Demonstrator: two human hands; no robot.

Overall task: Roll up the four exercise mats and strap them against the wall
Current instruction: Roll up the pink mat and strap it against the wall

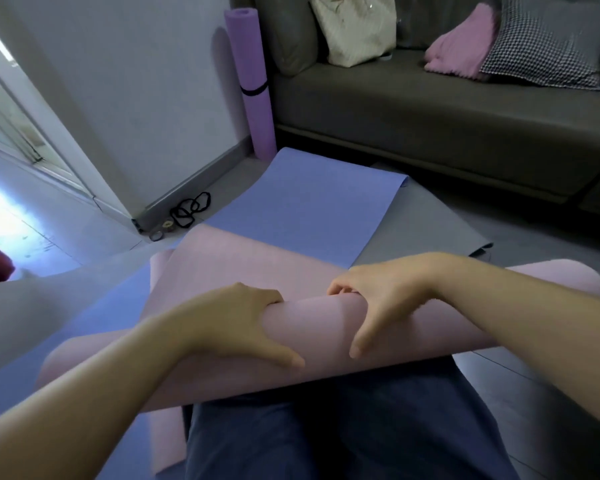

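Note:
A pink mat (312, 334) lies across my lap, partly rolled into a thick tube. My left hand (243, 323) grips the roll from the left, fingers tucked over its far side and thumb toward me. My right hand (371, 306) grips it beside the left, fingers curled over the top. The mat's flat part (229, 261) stretches away from me. Under it lie a blue mat (302, 209) and a grey mat (413, 223), both flat. A purple mat (252, 84), rolled and strapped with a black band, stands upright against the wall.
Several black elastic straps (189, 207) lie on the floor by the skirting board. A dark grey sofa (447, 112) with a tote bag (355, 27), a pink cushion and a checked cushion runs along the back. A bright doorway is at the left.

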